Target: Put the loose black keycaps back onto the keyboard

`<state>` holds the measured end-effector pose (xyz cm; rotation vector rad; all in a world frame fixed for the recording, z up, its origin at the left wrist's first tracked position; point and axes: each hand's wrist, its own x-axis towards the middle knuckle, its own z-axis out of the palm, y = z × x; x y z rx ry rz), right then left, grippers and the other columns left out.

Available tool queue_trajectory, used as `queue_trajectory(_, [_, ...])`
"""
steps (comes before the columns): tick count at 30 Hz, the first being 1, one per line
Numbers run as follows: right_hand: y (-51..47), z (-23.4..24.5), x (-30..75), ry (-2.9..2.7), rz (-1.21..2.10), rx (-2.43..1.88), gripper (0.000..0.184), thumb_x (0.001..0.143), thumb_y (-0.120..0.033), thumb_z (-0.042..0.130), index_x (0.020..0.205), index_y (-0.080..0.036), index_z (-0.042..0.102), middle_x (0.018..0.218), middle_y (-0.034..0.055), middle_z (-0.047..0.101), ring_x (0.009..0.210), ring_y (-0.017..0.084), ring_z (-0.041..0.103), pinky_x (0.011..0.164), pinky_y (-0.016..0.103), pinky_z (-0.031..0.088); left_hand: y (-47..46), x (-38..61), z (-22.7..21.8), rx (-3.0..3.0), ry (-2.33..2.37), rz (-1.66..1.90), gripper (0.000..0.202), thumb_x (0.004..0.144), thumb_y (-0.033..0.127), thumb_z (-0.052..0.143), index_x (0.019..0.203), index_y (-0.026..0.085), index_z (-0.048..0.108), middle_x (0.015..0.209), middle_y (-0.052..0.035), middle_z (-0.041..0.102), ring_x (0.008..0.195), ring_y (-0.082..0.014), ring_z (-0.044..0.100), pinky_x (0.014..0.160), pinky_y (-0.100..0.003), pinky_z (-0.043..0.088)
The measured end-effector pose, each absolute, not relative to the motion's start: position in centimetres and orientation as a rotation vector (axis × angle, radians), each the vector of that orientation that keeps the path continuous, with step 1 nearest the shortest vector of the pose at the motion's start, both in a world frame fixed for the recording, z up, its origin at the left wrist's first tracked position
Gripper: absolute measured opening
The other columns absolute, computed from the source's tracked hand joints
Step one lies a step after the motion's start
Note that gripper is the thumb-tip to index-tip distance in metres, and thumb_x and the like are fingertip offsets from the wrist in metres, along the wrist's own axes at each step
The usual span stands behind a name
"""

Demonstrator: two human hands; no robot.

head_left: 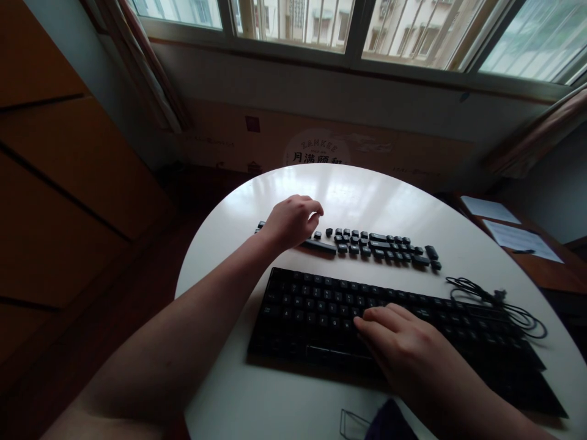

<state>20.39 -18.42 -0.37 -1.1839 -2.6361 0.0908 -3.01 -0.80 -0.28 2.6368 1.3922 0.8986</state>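
Note:
My left hand hovers above the left part of a row of loose black keycaps. Its fingers curl toward the thumb in a pinch, and whatever lies between the tips is too small to make out. On the black keyboard, the fingertips of my right hand press together beside the lettered keys of the middle row. My fingers hide what they touch there. Keycaps sit on the keyboard's upper rows; its lower left part looks dark, and I cannot tell whether caps are there. A long black space bar lies among the loose caps.
A coiled black cable rests at the right on the round white table. Near the front edge is a thin wire tool beside something dark purple. Papers and a pen lie on a brown surface at right.

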Motion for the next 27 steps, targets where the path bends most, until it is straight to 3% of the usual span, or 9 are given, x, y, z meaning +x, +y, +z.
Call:
queue_trajectory(3, [-19.0, -0.4, 20.1, -2.713, -0.159, -1.152, 0.024, 0.082, 0.000, 0.057, 0.096, -0.014, 0.071, 0.081, 0.0078, 0.065, 0.073, 0.022, 0.058, 0.057, 0.031, 0.047, -0.8, -3.0, -0.3, 2.640, 1.376, 0.892, 0.021, 0.089, 0.013, 0.054, 0.093, 0.017, 0.074, 0.095, -0.0081, 0.075, 0.087, -0.0231, 0.067, 0.073, -0.036, 0.055])
queue_trajectory(6, [-19.5, -0.5, 20.0, -2.772, -0.361, -1.112, 0.040, 0.072, 0.001, 0.057, 0.109, -0.007, 0.070, 0.083, 0.0099, 0.065, 0.072, 0.024, 0.056, 0.051, 0.033, 0.041, -0.9, -3.0, -0.4, 2.652, 1.369, 0.878, 0.021, 0.089, 0.014, 0.053, 0.092, 0.017, 0.074, 0.095, -0.0076, 0.076, 0.087, -0.0230, 0.067, 0.072, -0.036, 0.056])
queue_trajectory(10, [-19.3, -0.3, 20.3, -2.703, -0.302, -1.090, 0.049, 0.065, -0.001, 0.057, 0.112, -0.010, 0.070, 0.080, 0.0067, 0.063, 0.069, 0.022, 0.055, 0.053, 0.034, 0.041, -1.1, -3.0, -0.2, 2.682, 1.351, 0.816, 0.020, 0.090, 0.016, 0.054, 0.094, 0.019, 0.074, 0.100, -0.0071, 0.076, 0.092, -0.0241, 0.067, 0.078, -0.039, 0.057])
queue_trajectory(18, [-17.8, 1.8, 21.7, -2.468, -0.003, -1.151, 0.045, 0.075, 0.001, 0.049, 0.109, -0.020, 0.069, 0.084, 0.0048, 0.065, 0.075, 0.021, 0.056, 0.064, 0.031, 0.043, -0.6, -2.6, -1.1, 2.781, 1.247, 0.571, 0.024, 0.090, 0.017, 0.055, 0.101, 0.024, 0.075, 0.119, -0.0041, 0.073, 0.115, -0.0276, 0.063, 0.102, -0.050, 0.047])
queue_trajectory(24, [-17.8, 1.9, 22.2, -2.441, 0.169, -1.140, 0.035, 0.088, -0.006, 0.049, 0.111, -0.023, 0.069, 0.083, 0.0043, 0.065, 0.076, 0.020, 0.058, 0.064, 0.030, 0.043, -0.4, -2.1, -1.4, 2.783, 1.222, 0.349, 0.029, 0.097, 0.026, 0.046, 0.104, 0.027, 0.074, 0.131, -0.0032, 0.068, 0.128, -0.0304, 0.056, 0.108, -0.054, 0.040])
queue_trajectory(27, [-17.8, 2.0, 22.2, -2.422, 0.186, -1.116, 0.034, 0.090, -0.007, 0.048, 0.111, -0.024, 0.069, 0.083, 0.0039, 0.066, 0.075, 0.020, 0.058, 0.065, 0.030, 0.043, -0.2, -2.0, -1.5, 2.778, 1.227, 0.319, 0.031, 0.095, 0.019, 0.045, 0.097, 0.027, 0.074, 0.128, -0.0019, 0.069, 0.126, -0.0283, 0.056, 0.109, -0.052, 0.038])
